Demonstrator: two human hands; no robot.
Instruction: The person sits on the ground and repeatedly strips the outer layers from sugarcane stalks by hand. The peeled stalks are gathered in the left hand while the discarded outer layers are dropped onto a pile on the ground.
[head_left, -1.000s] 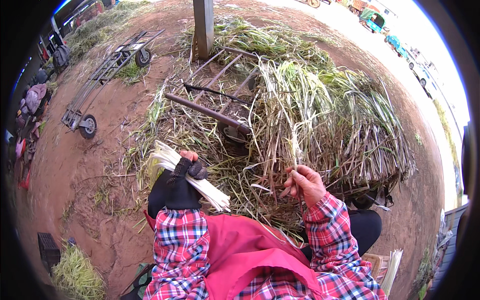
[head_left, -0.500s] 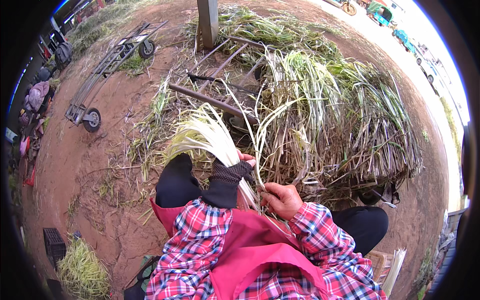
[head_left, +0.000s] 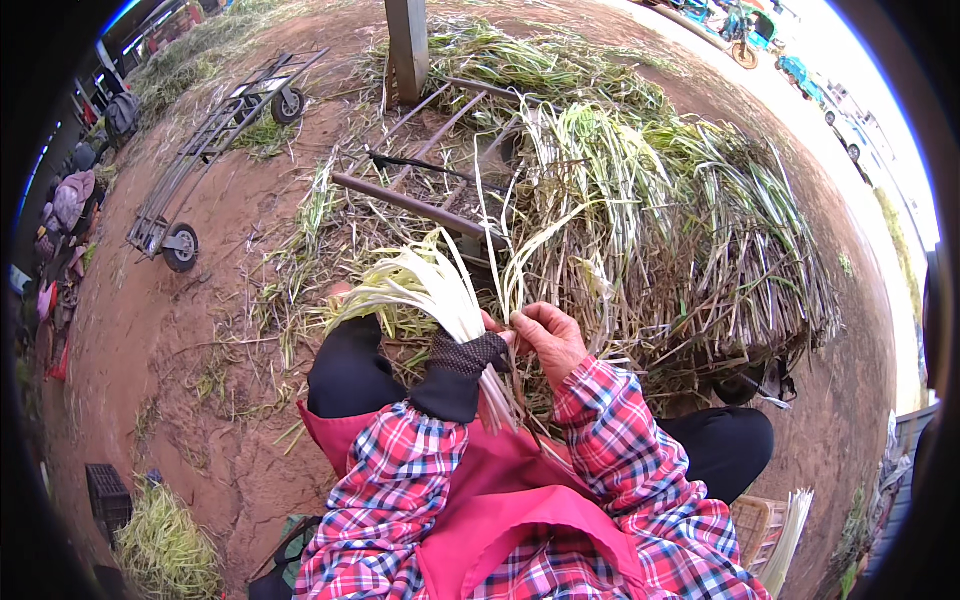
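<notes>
My left hand, in a dotted black fingerless glove, grips a bundle of pale white-and-yellow stalks above my pink apron. Just right of it, my bare right hand pinches long, thin pale-green leafy stalks close to my left fingertips. Behind both hands lies a large heap of green and dried brown stalks, partly on a metal frame cart.
A second wheeled cart stands at left, a post ahead. A black crate and cut-leaf pile lie lower left, a basket with pale stalks lower right. Three-wheelers stand far right.
My left hand has moved rightward with the bundle, which is now tilted upward toward the left. My right hand moved left beside it, then slightly up along the stalks it pinches.
</notes>
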